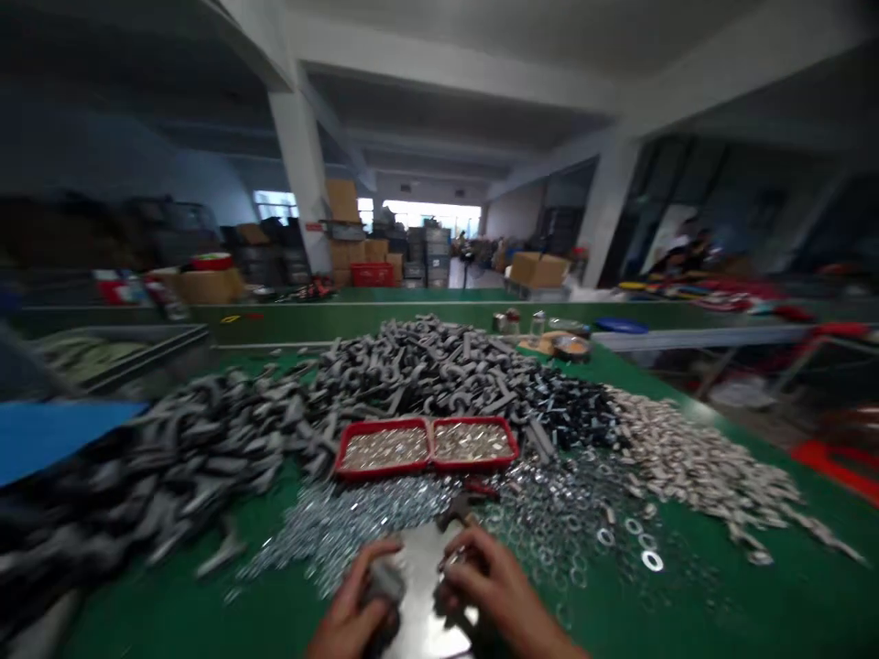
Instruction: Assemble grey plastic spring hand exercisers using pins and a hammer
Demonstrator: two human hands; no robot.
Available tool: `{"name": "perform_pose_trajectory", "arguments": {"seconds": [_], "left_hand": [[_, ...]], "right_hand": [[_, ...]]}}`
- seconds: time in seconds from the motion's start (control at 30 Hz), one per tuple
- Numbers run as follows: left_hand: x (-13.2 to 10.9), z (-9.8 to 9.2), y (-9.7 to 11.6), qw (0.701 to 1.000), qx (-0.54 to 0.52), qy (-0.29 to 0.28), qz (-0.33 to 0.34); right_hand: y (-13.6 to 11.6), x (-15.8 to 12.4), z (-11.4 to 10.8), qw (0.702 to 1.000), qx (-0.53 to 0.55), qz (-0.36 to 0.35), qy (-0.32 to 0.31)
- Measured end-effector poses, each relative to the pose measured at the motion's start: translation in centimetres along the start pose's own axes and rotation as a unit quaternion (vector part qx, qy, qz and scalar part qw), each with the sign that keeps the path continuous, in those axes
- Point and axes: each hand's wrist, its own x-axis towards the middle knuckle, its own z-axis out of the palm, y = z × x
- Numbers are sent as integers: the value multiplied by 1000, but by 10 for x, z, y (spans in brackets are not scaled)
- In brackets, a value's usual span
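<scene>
My left hand [357,604] is closed round a grey metal part [386,579] near the bottom edge of the green table [721,604]. My right hand [491,586] is pinched on a small shiny piece I cannot make out, next to the grey part. Both hands hover over a shiny metal plate [422,586]. Just beyond them lie a heap of silver washers [569,513] and a pile of small zinc fasteners [336,522]. A small hammer-like tool [457,508] lies right behind my right hand.
Two red trays [426,446] of small shiny parts sit mid-table. Behind them is a big pile of grey metal hooks [426,366], more at left [171,458], black nuts [569,407], silver bolts at right [687,458]. A blue sheet [48,435] lies far left.
</scene>
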Motion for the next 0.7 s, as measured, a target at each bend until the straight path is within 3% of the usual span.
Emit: {"name": "perform_pose_trajectory", "arguments": {"seconds": [0.07,0.17,0.33,0.53,0.6,0.7], "left_hand": [[6,8,-16,999,-50,-14,13],[10,24,-33,996,-82,33,16],[3,44,-33,985,-169,35,-25],[-14,55,-31,977,-207,31,-45],[-22,55,-28,977,-205,-14,-55],[-33,50,-20,945,-240,-207,-78]], "right_hand": [[0,-5,8,999,33,9,32],[-8,-8,16,996,49,36,64],[-7,-15,31,996,45,17,71],[-7,-28,34,993,-83,-23,77],[-15,-28,29,989,-116,-76,51],[-27,-24,23,989,-100,-113,-10]]}}
